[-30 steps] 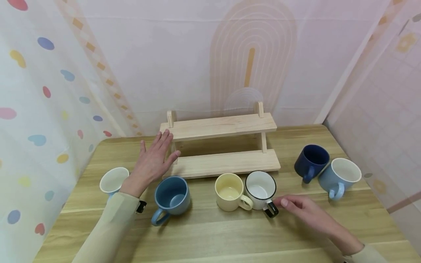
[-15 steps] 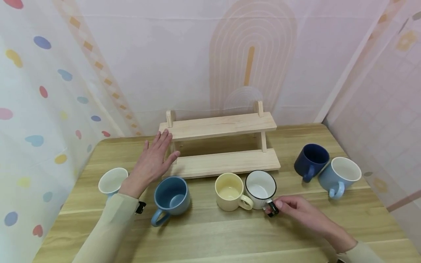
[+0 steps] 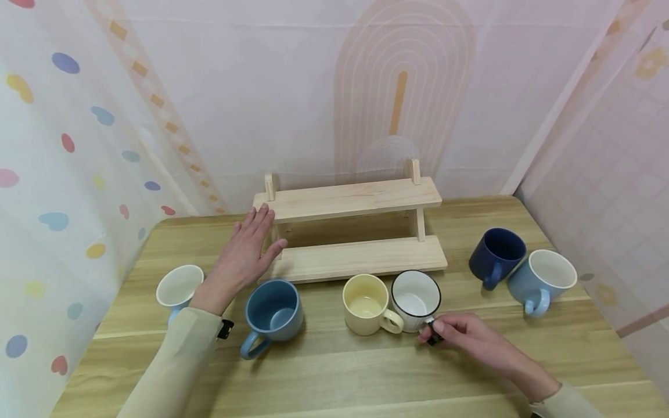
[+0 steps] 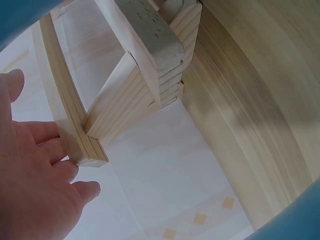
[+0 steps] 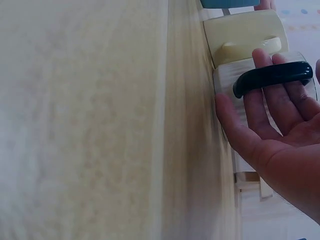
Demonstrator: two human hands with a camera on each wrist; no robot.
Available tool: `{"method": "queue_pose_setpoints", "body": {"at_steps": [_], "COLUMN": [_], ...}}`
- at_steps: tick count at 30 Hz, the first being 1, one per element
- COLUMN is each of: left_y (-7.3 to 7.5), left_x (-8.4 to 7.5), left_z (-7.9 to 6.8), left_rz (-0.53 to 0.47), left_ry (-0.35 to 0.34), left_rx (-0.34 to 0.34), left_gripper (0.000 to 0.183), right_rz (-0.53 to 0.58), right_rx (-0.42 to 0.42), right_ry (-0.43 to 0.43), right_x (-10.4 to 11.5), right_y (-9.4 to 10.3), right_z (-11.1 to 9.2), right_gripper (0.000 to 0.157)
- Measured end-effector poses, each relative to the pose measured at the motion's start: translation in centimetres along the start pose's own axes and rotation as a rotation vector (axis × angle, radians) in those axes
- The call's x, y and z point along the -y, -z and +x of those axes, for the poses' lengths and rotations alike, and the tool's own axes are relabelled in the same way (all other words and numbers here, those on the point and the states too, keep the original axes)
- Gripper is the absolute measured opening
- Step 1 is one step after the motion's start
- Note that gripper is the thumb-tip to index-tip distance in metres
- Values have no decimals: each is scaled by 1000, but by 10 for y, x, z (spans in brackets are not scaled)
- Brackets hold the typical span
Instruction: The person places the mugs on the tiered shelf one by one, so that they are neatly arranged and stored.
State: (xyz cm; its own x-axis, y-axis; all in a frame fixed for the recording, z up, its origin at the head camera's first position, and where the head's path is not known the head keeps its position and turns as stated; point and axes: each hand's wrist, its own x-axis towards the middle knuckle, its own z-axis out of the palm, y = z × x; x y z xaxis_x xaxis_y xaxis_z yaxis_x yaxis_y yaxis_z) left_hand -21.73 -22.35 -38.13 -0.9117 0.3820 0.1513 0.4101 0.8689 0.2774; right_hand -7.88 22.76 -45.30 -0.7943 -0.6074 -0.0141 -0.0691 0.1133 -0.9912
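Observation:
My right hand (image 3: 473,341) holds the black handle (image 5: 275,76) of a white mug (image 3: 416,297) with a black rim. In the right wrist view several fingers pass through the handle's loop. The mug stands upright on the table, right beside a pale yellow mug (image 3: 364,305). My left hand (image 3: 240,261) lies with straight fingers at the left end of a two-tier wooden shelf (image 3: 355,200); in the left wrist view its fingertips touch the end of the upper board (image 4: 75,130). A blue mug (image 3: 273,313) stands in front of the left hand.
A navy mug (image 3: 496,255) and a light blue mug (image 3: 542,281) with a white inside stand close together at the right. Another light blue mug (image 3: 180,285) is at the left, partly hidden by my forearm. A patterned curtain (image 3: 251,87) hangs behind the wooden table (image 3: 334,383).
My right hand has moved left onto the white mug's handle, its fingers going into the loop and the thumb coming over it. The left hand has stayed on the shelf.

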Motion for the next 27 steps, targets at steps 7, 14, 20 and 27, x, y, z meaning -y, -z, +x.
{"method": "queue_pose_setpoints", "body": {"at_steps": [7,14,20,27], "left_y": [0,-1,-4,-5], "left_x": [1,1,2,2], "left_z": [-1,-1,-1,0], "left_rz": [-16,-12,-16,-30], "left_ry": [12,15,16,19], "left_rx": [5,8,-7,-13], "left_gripper": [80,80,81,82], "right_rz": [23,73,88,72], "right_rx": [6,-29,-77,-125], "right_ry": [12,29,60,142], "right_x": [4,1,3,17], "right_y": [-5,-12,-11,-9], "right_z": [4,3,1,-2], "right_gripper": [35,35,37,35]}}
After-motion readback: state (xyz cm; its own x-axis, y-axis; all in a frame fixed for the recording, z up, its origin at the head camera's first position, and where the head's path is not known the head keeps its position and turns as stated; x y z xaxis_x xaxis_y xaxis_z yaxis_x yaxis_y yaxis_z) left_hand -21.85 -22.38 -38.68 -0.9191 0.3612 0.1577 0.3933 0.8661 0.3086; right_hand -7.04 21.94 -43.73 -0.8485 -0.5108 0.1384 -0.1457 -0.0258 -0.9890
